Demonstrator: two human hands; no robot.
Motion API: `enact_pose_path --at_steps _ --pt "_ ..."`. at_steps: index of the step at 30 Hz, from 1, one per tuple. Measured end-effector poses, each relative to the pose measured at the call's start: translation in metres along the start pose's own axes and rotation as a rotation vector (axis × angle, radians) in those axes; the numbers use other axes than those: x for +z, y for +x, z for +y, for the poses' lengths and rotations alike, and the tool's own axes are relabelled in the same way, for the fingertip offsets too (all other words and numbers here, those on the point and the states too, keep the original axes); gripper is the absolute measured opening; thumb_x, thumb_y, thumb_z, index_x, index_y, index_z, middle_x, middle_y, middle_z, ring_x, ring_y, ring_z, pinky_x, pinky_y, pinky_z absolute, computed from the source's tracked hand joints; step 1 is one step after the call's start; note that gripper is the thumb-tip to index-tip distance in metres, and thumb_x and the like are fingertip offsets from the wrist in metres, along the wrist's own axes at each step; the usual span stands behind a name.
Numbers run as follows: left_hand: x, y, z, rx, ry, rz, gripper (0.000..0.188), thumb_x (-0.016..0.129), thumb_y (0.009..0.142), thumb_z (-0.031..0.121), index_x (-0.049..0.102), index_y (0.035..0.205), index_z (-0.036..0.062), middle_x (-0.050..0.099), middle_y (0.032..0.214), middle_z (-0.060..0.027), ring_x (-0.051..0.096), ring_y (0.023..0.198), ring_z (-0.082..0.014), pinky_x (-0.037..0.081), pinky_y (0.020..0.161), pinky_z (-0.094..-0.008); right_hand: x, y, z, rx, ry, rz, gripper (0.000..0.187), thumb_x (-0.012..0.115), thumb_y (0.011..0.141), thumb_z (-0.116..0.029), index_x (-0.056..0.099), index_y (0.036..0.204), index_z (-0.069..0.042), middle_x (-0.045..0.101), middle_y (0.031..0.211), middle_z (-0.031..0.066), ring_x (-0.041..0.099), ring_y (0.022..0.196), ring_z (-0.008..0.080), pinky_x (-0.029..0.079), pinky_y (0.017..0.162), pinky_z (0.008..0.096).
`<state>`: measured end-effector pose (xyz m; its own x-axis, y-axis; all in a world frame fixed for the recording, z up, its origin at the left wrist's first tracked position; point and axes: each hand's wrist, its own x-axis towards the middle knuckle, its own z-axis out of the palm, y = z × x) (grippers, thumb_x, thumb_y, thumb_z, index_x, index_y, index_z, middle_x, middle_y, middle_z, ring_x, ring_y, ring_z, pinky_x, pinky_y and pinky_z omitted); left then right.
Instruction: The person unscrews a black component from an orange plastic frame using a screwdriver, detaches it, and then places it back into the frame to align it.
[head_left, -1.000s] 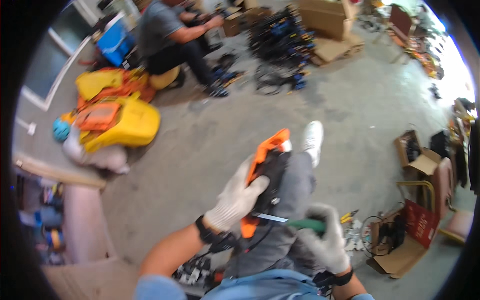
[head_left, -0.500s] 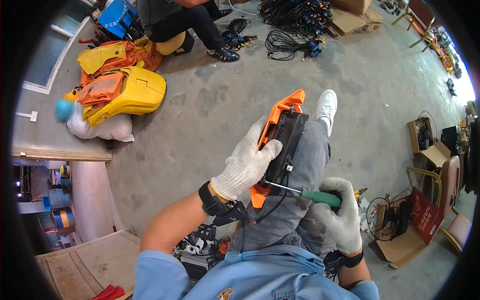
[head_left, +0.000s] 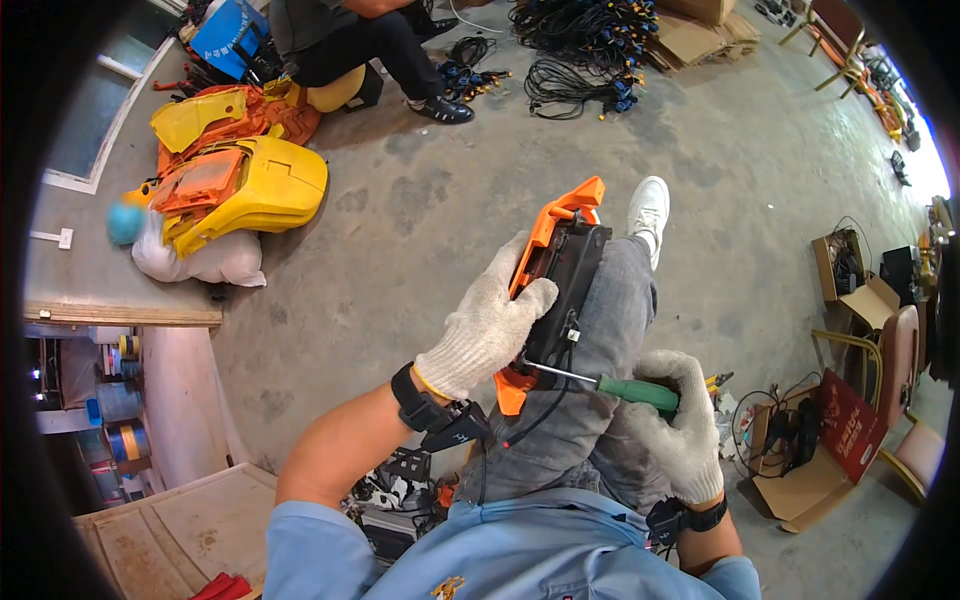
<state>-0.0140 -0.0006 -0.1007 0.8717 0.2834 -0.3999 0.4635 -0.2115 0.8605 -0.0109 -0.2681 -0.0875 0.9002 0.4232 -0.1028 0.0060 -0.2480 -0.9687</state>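
An orange and black plastic device (head_left: 574,285) rests across my thigh, its length pointing away from me. My gloved left hand (head_left: 488,325) is wrapped round its left side, the thumb lying over the black part. In my gloved right hand (head_left: 680,420) is the green handle of a screwdriver (head_left: 638,393). Its metal shaft reaches left to the near end of the device, where the tip meets the black housing; what the tip touches there is too small to make out. A short black cable (head_left: 545,412) with a red end hangs from the device.
Yellow and orange plastic covers (head_left: 260,190) lie on a white sack at left. A person (head_left: 375,45) sits beyond, near heaps of black cables (head_left: 580,60). On the right stand an open cardboard box (head_left: 800,475) and chairs (head_left: 895,365). Loose parts (head_left: 400,490) lie beside my legs.
The whole view has shifted very slightly. Both hands keep their holds, and the screwdriver stays against the near end of the device.
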Motion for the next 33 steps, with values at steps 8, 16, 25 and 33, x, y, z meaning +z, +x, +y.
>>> enact_pose_path --at_steps 8,16,25,33 --pt "0.002 0.003 -0.006 0.023 -0.011 0.001 0.058 0.063 0.108 0.018 0.045 0.161 0.0007 0.067 0.135 -0.0148 0.065 0.119 -0.0219 0.051 0.108 -0.0353 -0.014 0.005 -0.002 0.315 -0.066 -0.180 0.033 0.072 0.095 -0.005 0.068 0.127 0.000 0.074 0.110 0.0148 0.072 0.099 0.0186 0.056 0.090 0.0320" --pt "-0.001 -0.001 0.000 0.013 0.032 0.010 0.059 0.063 0.109 0.019 0.045 0.162 0.0021 0.067 0.135 -0.0144 0.065 0.120 -0.0218 0.051 0.108 -0.0352 -0.033 0.009 -0.006 0.430 0.168 -0.187 0.027 0.065 0.105 -0.015 0.070 0.124 0.003 0.076 0.107 0.0105 0.068 0.082 0.0118 0.054 0.076 0.0272" --pt "-0.008 0.006 -0.011 -0.015 -0.200 -0.105 0.067 0.067 0.107 0.017 0.040 0.166 0.0029 0.061 0.145 -0.0108 0.061 0.127 -0.0183 0.050 0.111 -0.0332 -0.028 0.015 -0.010 0.361 0.536 -0.256 0.038 0.068 0.100 -0.015 0.063 0.131 0.006 0.071 0.100 0.0061 0.070 0.088 0.0143 0.056 0.079 0.0279" --pt "-0.015 -0.005 0.014 0.026 -0.320 -0.122 0.080 0.072 0.102 0.019 0.032 0.170 0.0057 0.060 0.151 -0.0170 0.060 0.137 -0.0267 0.046 0.119 -0.0381 -0.017 0.048 -0.030 0.301 0.392 -0.161 0.025 0.074 0.100 -0.022 0.065 0.112 -0.002 0.069 0.091 0.0034 0.065 0.082 0.0098 0.054 0.076 0.0283"
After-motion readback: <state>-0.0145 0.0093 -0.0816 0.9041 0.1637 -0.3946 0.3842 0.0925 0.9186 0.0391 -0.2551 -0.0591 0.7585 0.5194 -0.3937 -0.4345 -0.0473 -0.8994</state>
